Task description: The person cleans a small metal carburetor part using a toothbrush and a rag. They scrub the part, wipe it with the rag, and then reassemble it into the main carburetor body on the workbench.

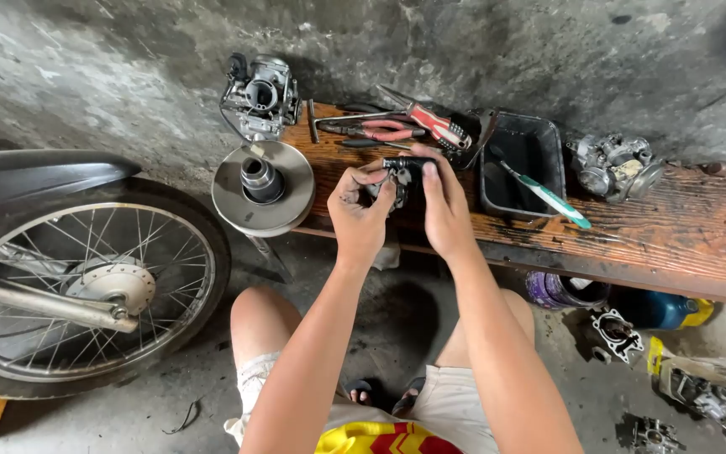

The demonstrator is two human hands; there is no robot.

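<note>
My left hand [361,214] pinches the small dark metal part [401,174] from its left; my right hand [445,206] clamps its right side. It sits between both thumbs, just above the wooden bench [674,240], upright, equally near each.

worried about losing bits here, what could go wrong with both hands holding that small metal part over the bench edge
The small dark metal part is held by the left hand and right hand near the wooden bench's front edge; a slip could drop it onto the littered floor. The pulley disc overhangs the bench end and might tip off if bumped.
</note>
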